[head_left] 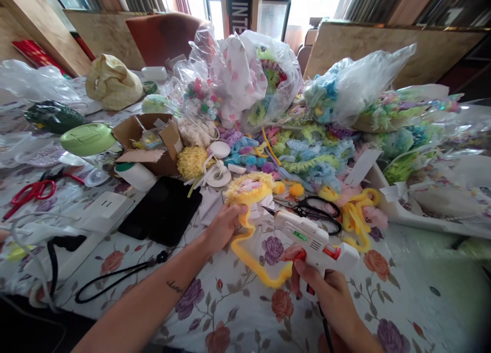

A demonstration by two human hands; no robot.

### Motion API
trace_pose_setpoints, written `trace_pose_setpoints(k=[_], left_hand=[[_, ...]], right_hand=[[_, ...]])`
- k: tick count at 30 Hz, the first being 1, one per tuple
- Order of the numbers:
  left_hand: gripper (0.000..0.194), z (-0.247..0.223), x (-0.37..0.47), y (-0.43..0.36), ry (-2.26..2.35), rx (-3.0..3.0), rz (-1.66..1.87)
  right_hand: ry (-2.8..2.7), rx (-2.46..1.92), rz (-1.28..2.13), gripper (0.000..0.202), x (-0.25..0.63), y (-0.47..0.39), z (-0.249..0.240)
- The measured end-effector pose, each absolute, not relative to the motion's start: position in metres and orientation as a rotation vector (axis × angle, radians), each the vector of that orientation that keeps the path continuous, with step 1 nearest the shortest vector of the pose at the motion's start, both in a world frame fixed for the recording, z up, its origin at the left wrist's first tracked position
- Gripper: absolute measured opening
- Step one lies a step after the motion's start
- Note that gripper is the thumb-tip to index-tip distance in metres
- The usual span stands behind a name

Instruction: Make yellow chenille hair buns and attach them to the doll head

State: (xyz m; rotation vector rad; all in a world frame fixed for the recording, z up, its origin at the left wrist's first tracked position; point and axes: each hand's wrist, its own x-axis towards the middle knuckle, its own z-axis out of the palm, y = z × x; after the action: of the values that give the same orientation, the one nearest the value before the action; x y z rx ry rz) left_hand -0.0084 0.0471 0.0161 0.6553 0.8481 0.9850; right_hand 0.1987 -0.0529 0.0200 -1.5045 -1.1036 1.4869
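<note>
My left hand (224, 224) is closed on the lower edge of a fluffy yellow craft piece (251, 185) with a pinkish centre. A thick yellow fuzzy strip (251, 258) hangs from it and loops over the tablecloth towards my right hand. My right hand (326, 289) grips a white hot glue gun (303, 230) with a red trigger. The nozzle points up and left, just short of the craft piece; I cannot tell whether it touches. Black-handled scissors (318, 210) lie behind the glue gun, near yellow pompoms (296, 190).
A black tablet-like slab (159, 212) and a white power strip (92, 230) lie left, with red scissors (35, 192) beyond. A cardboard box (148, 143), ribbon spools (218, 175) and bagged trims (276, 82) crowd the back. A white tray (406, 215) stands right.
</note>
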Motion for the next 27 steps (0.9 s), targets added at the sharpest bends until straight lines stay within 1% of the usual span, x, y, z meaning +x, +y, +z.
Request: trace_pose_setpoints(k=[3,8,11,17,27], left_hand=[[0.021,0.013,-0.009,0.047,0.866,0.647,0.957],[0.024,0.01,-0.007,0.046,0.882,0.723,1.011],[0.027,0.01,-0.006,0.045,0.891,0.785,1.045],[0.026,0.01,-0.006,0.045,0.875,0.844,1.055],[0.02,0.007,-0.009,0.045,0.94,0.909,0.98]], right_hand=[[-1.132,-1.467,1.477,0.048,0.199,-0.053,0.019],[-1.094,-1.481,1.453,0.038,0.196,-0.053,0.017],[-1.111,-1.489,1.455,0.042,0.192,-0.052,0.019],[-1.075,-1.432,1.529,0.055,0.185,-0.052,0.029],[-1.118,-1.477,1.422,0.052,0.188,-0.051,0.025]])
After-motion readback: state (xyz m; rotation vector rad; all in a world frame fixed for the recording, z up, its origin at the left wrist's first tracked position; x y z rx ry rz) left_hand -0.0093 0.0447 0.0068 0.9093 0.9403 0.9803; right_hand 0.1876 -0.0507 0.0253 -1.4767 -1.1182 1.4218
